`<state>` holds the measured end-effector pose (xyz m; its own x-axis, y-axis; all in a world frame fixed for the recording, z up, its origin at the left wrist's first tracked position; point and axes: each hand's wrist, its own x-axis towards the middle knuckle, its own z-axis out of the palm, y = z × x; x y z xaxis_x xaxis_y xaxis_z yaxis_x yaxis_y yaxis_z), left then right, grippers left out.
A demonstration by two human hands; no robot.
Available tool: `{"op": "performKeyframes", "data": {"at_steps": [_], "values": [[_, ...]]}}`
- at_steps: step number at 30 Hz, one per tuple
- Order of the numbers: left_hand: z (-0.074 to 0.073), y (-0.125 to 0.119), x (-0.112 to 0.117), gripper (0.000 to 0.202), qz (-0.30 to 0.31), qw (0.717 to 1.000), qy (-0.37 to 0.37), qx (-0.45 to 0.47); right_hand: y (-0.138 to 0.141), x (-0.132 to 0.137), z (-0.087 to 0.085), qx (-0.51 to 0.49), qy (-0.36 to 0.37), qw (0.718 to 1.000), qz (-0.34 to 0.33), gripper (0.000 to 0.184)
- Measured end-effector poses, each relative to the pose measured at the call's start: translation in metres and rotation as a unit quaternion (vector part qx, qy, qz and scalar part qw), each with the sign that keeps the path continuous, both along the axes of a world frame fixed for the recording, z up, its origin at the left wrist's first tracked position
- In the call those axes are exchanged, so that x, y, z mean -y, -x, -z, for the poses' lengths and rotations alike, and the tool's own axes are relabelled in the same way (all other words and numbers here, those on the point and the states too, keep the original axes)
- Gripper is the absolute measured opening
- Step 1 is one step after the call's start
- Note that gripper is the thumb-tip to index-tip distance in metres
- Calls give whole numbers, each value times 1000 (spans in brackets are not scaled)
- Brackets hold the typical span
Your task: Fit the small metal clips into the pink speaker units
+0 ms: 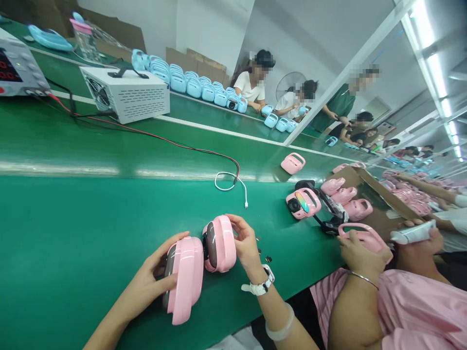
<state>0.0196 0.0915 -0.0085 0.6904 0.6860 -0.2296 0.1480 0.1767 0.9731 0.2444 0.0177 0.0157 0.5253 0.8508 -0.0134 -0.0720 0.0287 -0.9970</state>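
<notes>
My left hand (155,272) is wrapped round a pink plastic device (189,277) with a rounded handle and a dark panel on its left side. Beside it, a second pink device (224,243) is gripped by my right hand (247,245), its dark panel turned toward the first one. The two devices stand close together, just above or on the green table; I cannot tell which. My right wrist wears a white watch (260,287). A few small dark bits (269,259) lie to the right of that hand.
A white cable (246,194) joins red and black leads from a grey metal box (127,95). Pink devices (304,203) and a cardboard box (386,194) are at right. There a co-worker's hand (361,255) holds a pink housing (370,238). Blue devices (193,87) line the far bench.
</notes>
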Motion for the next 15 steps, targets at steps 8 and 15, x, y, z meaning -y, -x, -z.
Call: {"op": "performKeyframes", "data": {"at_steps": [8,15], "values": [[5,0,0,72,1,1000,15,10,-1,-1,2,5,-8,1000,8,40],[11,0,0,73,6,999,25,37,-1,1,1,15,-15,1000,11,41]]}}
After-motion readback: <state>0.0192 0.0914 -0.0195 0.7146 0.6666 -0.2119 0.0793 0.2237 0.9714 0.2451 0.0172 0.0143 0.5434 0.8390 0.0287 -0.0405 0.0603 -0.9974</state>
